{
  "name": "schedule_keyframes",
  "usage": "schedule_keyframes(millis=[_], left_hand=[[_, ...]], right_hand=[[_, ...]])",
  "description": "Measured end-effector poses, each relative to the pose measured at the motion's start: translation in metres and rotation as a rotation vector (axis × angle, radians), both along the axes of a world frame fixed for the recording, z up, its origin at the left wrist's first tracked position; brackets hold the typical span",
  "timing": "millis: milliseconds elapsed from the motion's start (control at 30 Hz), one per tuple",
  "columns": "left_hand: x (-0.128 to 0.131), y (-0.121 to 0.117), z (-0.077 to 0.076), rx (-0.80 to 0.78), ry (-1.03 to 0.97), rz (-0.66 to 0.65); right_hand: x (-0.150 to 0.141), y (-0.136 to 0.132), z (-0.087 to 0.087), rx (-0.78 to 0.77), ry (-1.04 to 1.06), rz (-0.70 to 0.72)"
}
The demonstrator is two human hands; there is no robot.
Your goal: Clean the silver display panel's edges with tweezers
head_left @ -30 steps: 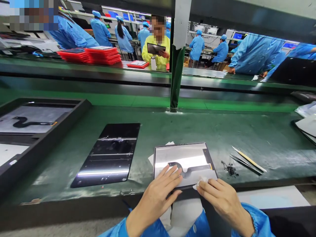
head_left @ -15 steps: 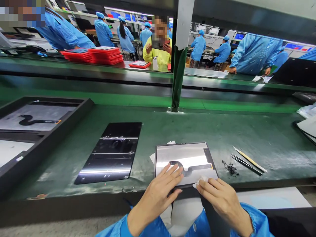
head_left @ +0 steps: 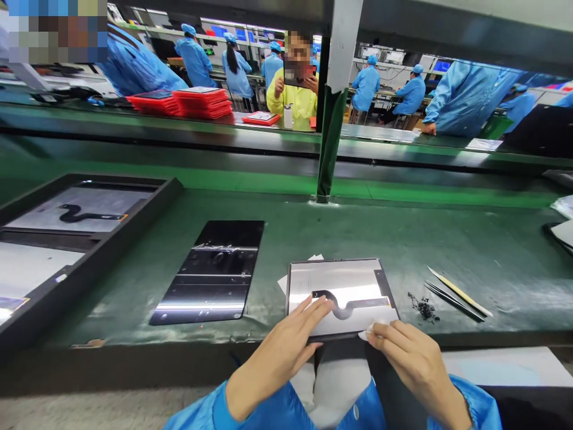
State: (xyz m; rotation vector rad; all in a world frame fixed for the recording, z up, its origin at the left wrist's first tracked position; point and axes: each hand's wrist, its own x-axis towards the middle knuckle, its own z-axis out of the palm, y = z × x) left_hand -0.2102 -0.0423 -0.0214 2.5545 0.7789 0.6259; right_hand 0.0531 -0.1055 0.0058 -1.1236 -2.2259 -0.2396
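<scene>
A display panel (head_left: 353, 278), silver-backed with a dark frame and a curved black flex cable (head_left: 364, 303), lies at the near edge of the green bench. My left hand (head_left: 293, 331) rests on its left part, fingers stretched out over the cable's end. My right hand (head_left: 409, 349) pinches a small white wipe (head_left: 369, 330) against the panel's lower right edge. Left of the panel lies a glossy black glass sheet (head_left: 219, 269). To the right are metal tweezers (head_left: 454, 300), a pale yellow pointed tool (head_left: 461, 291) and a small heap of black scraps (head_left: 424, 307).
A black foam tray (head_left: 134, 239) with more panels stands at the left. White paper (head_left: 283, 283) sticks out behind the panel. A post (head_left: 333, 119) rises at the bench's back. Beyond it are red trays (head_left: 203, 103) and several people in blue, one in yellow.
The view has swung slightly left, so everything sits further right. My left hand stays on the panel, its fingers closer together. My right hand keeps the wipe at the panel's lower right edge.
</scene>
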Motion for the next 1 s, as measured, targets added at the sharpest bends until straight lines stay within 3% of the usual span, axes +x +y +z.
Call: schedule_keyframes(millis=[167,400,600,767,1000], left_hand=[[0.0,-0.001,0.002,-0.019,0.002,0.019],[-0.01,-0.001,0.004,0.092,-0.013,0.035],[-0.022,-0.008,-0.005,0.088,0.011,0.169],[-0.019,-0.01,-0.009,0.096,0.019,0.189],[-0.017,-0.01,-0.008,0.074,-0.015,0.186]], right_hand=[[0.011,-0.01,-0.005,-0.009,0.034,-0.082],[0.016,-0.018,-0.009,0.006,-0.004,-0.118],[-0.017,-0.007,-0.006,0.046,-0.069,0.026],[-0.05,0.005,-0.004,0.09,-0.075,0.125],[-0.046,0.007,-0.002,0.094,-0.151,0.096]])
